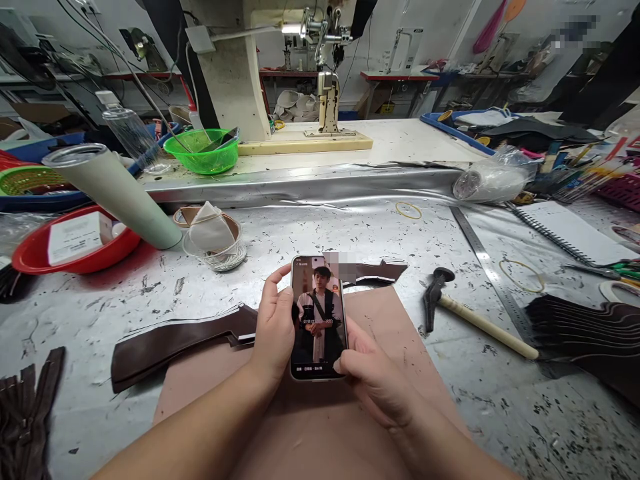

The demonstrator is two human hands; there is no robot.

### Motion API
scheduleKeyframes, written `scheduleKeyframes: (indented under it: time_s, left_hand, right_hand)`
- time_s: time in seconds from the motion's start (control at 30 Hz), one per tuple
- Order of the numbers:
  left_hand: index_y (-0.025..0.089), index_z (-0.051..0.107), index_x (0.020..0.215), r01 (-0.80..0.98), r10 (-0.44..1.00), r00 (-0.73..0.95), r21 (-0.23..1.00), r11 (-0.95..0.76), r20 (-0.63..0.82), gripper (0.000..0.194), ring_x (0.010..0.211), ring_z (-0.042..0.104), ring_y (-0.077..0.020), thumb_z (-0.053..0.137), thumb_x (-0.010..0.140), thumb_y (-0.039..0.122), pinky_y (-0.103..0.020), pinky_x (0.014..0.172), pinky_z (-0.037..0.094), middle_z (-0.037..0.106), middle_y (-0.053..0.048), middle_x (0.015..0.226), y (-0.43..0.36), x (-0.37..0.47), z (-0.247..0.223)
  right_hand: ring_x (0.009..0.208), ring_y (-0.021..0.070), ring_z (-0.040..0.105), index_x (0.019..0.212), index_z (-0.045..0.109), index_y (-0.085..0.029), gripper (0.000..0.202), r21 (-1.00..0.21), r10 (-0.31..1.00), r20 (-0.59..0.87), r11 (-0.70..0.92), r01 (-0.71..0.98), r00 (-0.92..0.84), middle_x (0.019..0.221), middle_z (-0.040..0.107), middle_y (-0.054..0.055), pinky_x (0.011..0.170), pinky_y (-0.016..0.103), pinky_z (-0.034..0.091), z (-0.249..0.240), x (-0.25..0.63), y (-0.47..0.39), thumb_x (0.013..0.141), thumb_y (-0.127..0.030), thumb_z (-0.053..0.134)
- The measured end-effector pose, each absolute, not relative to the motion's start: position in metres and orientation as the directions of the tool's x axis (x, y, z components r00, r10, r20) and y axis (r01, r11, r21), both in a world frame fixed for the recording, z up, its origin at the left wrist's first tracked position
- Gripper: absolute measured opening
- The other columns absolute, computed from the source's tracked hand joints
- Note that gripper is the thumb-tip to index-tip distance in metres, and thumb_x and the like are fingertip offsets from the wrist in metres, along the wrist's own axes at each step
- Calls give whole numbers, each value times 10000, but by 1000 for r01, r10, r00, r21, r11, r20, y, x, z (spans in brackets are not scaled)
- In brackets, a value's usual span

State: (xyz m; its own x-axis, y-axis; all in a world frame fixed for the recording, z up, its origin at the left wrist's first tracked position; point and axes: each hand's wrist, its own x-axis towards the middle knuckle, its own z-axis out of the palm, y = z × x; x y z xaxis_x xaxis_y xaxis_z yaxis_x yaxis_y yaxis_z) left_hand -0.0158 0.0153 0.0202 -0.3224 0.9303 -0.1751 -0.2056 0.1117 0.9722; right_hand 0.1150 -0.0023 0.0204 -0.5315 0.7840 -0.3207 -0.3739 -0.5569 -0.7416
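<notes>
A phone is held upright over the pinkish-brown sheet, its screen lit with a video of a person. My left hand grips its left edge, the thumb along the side. Around the lower right corner closes my right hand, its thumb at the bottom of the screen. Under and behind the hands, the sheet lies on the worktable. A dark brown leather piece rests left of the phone, and another dark piece shows behind it at the right.
A hammer, a metal ruler and stacked dark leather strips lie to the right. At the left stand a red bowl, a tumbler and a cord coil. A sewing machine is behind.
</notes>
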Motion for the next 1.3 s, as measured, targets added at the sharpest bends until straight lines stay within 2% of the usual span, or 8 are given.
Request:
scheduleKeyframes:
  time_s: [0.5,0.73,0.9,1.0,1.07,1.13,1.23,1.3]
  left_hand:
    - [267,481,1174,-135,925,-344,983,122,-162,341,500,497,-84,449,841,330,-164,500,410,584,59,603,15,-16,19]
    - [236,470,1207,-157,922,-342,978,135,-182,385,500,514,-104,458,838,343,-193,491,429,553,59,580,15,-16,20]
    - [238,510,1152,-126,916,-381,989,80,-123,333,859,622,-159,476,831,319,-269,757,486,655,-11,958,16,-16,20]
    - [242,509,1148,-121,918,-377,989,85,-125,325,954,611,-175,469,835,318,-280,797,482,648,-21,1034,16,-15,20]
    - [245,514,1140,-139,916,-380,987,81,-129,319,891,628,-159,476,831,312,-257,756,493,656,-16,987,16,-15,19]
    - [253,482,1179,-203,919,-351,973,109,-177,361,704,640,-141,482,823,317,-243,623,506,661,-6,861,16,-14,19]
    - [263,400,1258,-306,926,-280,938,165,-254,460,449,549,-115,483,812,337,-216,428,443,608,32,659,16,-13,19]
    - [257,410,1248,-317,927,-285,937,150,-245,455,432,524,-108,486,807,337,-202,414,424,578,44,610,16,-13,20]
  right_hand:
    - [961,219,526,1074,583,-221,551,-752,787,-354,-561,-347,-505,971,645,4,805,323,394,27,113,-2,544,-82,522]
    - [792,167,501,1065,610,-228,622,-710,783,-391,-591,-383,-483,864,647,-24,665,250,378,23,113,-3,493,-64,429]
    - [826,180,519,1093,601,-215,593,-730,793,-360,-567,-380,-492,909,660,-6,699,265,393,21,114,-2,539,-71,448]
    - [926,201,544,1135,579,-213,556,-736,789,-335,-561,-380,-515,996,663,12,791,303,406,20,114,-3,605,-74,482]
    - [1002,214,548,1160,564,-221,532,-728,785,-344,-569,-383,-515,1050,660,15,858,334,401,18,114,-3,651,-82,499]
    - [1074,223,537,1165,565,-220,453,-709,792,-353,-574,-411,-498,1089,655,19,919,360,389,17,113,-3,723,-135,518]
    - [1130,221,523,1167,570,-218,350,-669,806,-331,-567,-480,-491,1121,648,28,981,378,367,15,111,-3,827,-284,519]
    - [1118,216,534,1163,575,-223,342,-665,809,-319,-562,-492,-493,1128,647,30,989,377,365,15,111,-3,844,-335,522]
